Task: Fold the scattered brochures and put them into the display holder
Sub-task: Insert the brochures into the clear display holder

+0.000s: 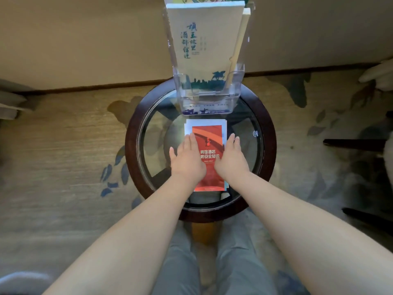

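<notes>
Red brochure [209, 182]: flat on the middle of the round glass desk [131, 145], lying on paler sheets [188, 127] that show past its far and left edges.
Left hand [187, 160]: palm down, fingers straight, on the red brochure's left side.
Right hand [230, 160]: palm down, fingers straight, on its right side.
Display holder [232, 99]: clear plastic, upright just beyond the red brochure's far end.
Beige brochure [202, 28]: stands in the holder, beyond the red brochure.
Carpet [63, 145]: leaf-patterned, around the desk.
</notes>
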`<state>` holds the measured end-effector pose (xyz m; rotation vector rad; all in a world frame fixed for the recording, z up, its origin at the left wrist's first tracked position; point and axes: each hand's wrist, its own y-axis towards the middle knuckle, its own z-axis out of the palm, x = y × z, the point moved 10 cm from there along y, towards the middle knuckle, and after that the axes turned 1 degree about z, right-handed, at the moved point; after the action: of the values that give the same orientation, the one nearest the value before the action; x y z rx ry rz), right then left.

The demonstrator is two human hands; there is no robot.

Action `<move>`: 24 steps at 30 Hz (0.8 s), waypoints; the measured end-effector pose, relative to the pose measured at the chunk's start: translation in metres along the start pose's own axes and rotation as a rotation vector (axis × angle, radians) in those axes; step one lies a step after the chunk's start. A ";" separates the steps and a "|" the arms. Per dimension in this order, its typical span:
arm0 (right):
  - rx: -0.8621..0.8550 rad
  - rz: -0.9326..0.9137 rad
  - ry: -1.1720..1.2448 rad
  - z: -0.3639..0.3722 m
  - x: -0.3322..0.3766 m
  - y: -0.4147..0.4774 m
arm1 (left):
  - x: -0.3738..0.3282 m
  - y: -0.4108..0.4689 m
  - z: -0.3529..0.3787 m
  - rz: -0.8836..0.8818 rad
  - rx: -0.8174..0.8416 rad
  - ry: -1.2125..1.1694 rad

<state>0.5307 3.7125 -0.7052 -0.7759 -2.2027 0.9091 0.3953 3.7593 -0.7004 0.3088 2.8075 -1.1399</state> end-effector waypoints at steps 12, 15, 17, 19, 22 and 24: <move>-0.239 0.129 0.393 0.000 -0.025 -0.003 | 0.012 0.000 0.009 -0.374 -0.246 -0.771; -0.248 0.154 0.411 -0.005 -0.031 0.001 | 0.025 0.008 0.017 -0.422 -0.239 -0.833; -0.207 0.159 0.432 -0.005 -0.031 0.003 | 0.032 0.010 0.020 -0.440 -0.214 -0.833; -0.174 0.158 0.439 -0.002 -0.033 0.005 | 0.033 0.010 0.021 -0.433 -0.173 -0.811; -0.153 0.174 0.455 -0.003 -0.036 0.005 | 0.034 0.009 0.020 -0.402 -0.131 -0.796; -0.168 0.109 0.404 -0.012 -0.034 0.002 | 0.034 0.006 0.011 -0.365 -0.137 -0.744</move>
<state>0.5616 3.6950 -0.7108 -1.0658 -1.9074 0.5598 0.3633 3.7608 -0.7182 -0.5501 2.2801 -0.8566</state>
